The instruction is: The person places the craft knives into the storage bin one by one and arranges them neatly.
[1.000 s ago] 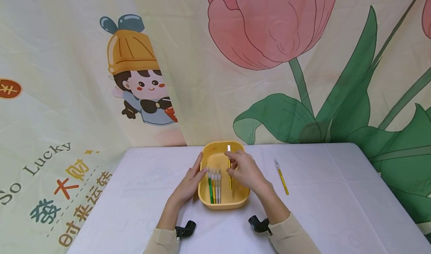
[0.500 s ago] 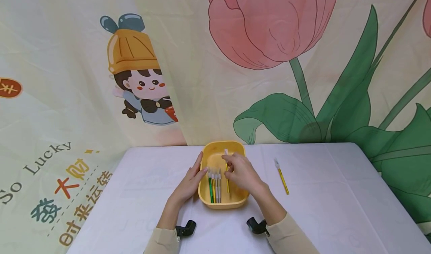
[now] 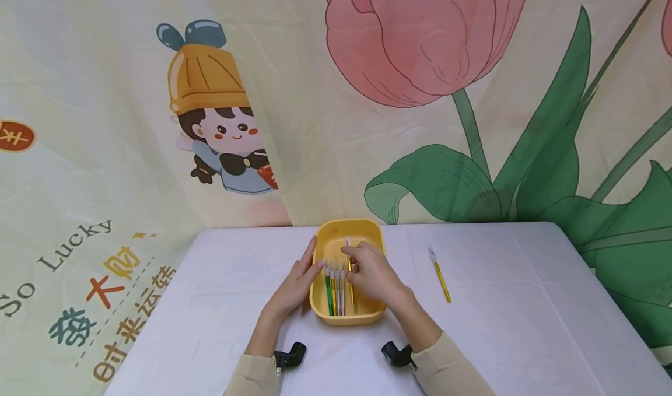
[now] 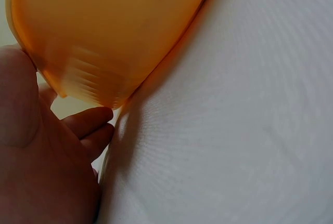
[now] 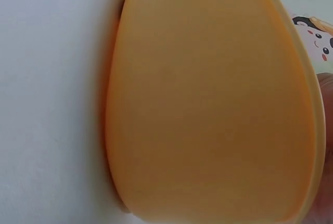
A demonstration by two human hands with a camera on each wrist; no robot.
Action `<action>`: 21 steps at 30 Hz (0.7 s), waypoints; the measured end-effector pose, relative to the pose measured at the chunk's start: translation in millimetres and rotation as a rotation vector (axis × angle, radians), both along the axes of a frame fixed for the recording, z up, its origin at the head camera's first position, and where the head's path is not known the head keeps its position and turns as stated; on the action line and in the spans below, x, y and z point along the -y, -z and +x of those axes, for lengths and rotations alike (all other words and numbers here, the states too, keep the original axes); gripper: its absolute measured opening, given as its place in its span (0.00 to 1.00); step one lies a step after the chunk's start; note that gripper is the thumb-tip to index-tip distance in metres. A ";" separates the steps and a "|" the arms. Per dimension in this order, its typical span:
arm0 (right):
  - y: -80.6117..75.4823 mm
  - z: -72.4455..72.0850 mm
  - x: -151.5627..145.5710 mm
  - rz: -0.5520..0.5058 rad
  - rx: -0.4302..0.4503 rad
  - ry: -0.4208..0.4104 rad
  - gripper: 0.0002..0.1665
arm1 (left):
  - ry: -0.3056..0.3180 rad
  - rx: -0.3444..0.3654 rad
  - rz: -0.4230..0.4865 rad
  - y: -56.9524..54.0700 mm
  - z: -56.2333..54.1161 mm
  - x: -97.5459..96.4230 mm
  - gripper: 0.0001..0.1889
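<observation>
A yellow plastic tray (image 3: 347, 321) stands on the white table in the head view. My left hand (image 3: 291, 285) holds its left side, thumb over the rim and fingers against the outer wall; the left wrist view shows these fingers (image 4: 91, 125) touching the wall. Inside lie several slim craft knives, a green one (image 3: 329, 297) leftmost, with yellow and silver ones beside it. My right hand (image 3: 375, 273) pinches a yellow craft knife (image 3: 352, 291) upright in view, just right of that row. In the right wrist view the tray wall (image 5: 208, 99) hides most of the hand.
Another yellow craft knife (image 3: 441, 279) with a pale tip lies on the white tablecloth (image 3: 514, 326) to the right of the tray. A printed cloth (image 3: 294, 93) hangs behind the table's far edge. Black wrist cameras (image 3: 290, 356) sit below both hands.
My right hand has moved left and slightly toward me with the yellow craft knife, bringing it close beside the row. My left hand stays on the tray.
</observation>
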State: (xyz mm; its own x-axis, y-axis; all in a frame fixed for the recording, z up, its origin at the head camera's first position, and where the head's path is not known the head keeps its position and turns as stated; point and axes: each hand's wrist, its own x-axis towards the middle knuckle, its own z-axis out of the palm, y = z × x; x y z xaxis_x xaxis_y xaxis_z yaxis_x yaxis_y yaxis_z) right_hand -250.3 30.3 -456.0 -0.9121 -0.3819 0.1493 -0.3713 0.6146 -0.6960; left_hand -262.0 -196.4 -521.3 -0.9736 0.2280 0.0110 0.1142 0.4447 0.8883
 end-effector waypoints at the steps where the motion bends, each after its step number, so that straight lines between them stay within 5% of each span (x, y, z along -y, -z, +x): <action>1: 0.5 0.0 0.7 0.005 -0.005 -0.002 0.31 | 0.000 -0.003 0.000 -0.1 -0.1 0.0 0.35; 21: 11.5 1.0 12.8 0.067 0.015 0.000 0.29 | -0.018 0.014 -0.037 -0.4 -0.3 1.3 0.34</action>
